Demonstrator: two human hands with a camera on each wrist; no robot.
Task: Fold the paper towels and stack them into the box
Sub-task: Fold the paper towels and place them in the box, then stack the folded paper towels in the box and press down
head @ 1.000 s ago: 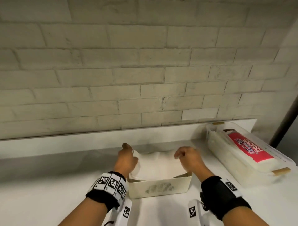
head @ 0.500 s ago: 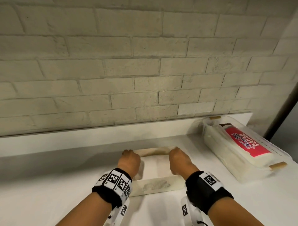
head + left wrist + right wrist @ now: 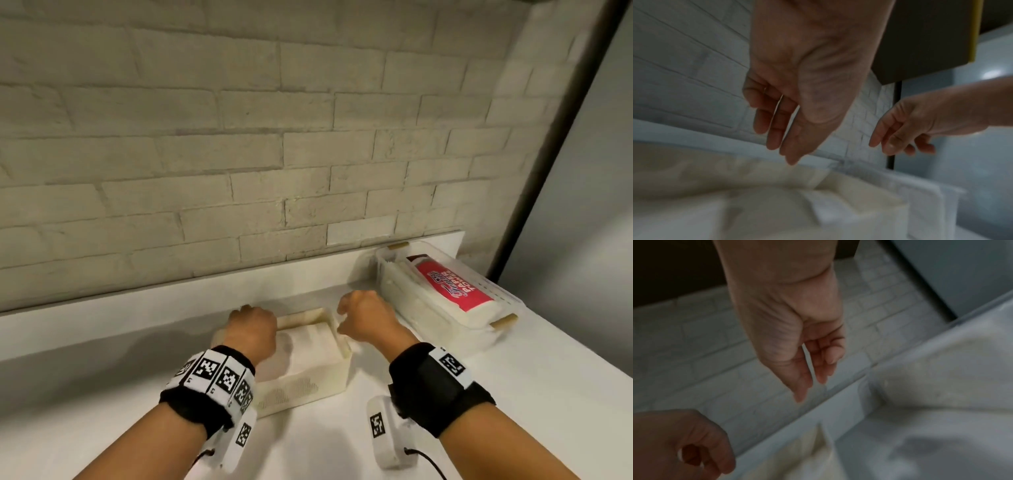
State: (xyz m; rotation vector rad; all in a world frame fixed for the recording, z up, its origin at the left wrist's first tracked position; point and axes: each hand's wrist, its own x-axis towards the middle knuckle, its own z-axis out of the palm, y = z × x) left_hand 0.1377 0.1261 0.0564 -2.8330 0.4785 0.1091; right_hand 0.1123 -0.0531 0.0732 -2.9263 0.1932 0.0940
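A cream box [image 3: 308,390] stands on the white counter in front of me, and folded white paper towels [image 3: 313,342] lie flat inside it. My left hand [image 3: 253,325] hovers over the box's left side. In the left wrist view its fingers [image 3: 774,129] hang relaxed and hold nothing. My right hand [image 3: 364,317] is just outside the box's right wall, above the counter. The right wrist view shows its fingers [image 3: 822,365] loosely curled and empty.
A clear lidded container [image 3: 400,298] stands at the right against the wall, and a paper towel pack with a red label [image 3: 452,287] lies in it. The brick wall's ledge [image 3: 171,298] runs close behind the box. The counter [image 3: 85,394] stretches left and forward.
Both hands pressed the towel down into the box, then let go and lifted. The right hand has moved right, out of the box.
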